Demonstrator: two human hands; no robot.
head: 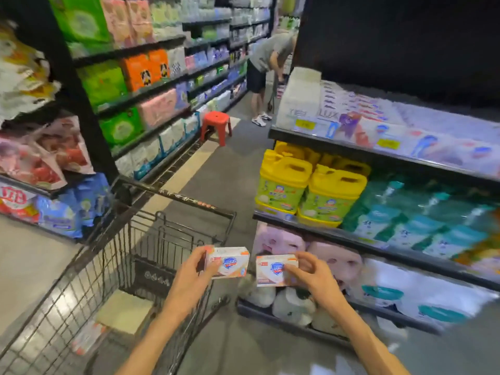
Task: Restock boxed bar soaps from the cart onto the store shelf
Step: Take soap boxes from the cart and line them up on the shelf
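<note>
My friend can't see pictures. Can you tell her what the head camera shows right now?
A person's left hand and right hand each hold a boxed bar soap, one on the left and one on the right, above a black wire shopping cart in a store aisle. Shelves of soap boxes and yellow-lidded jugs stand to the right; a red stool sits farther down the aisle.

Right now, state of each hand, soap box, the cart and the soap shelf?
left hand: grip on one soap box, held over the cart's edge
right hand: grip on the second soap box
left soap box: closed, in the air, logo up
right soap box: closed, in the air, apart from the other
cart: parked by the shelves, a few items on its floor
top shelf: packed with boxed soaps, blurred
</note>
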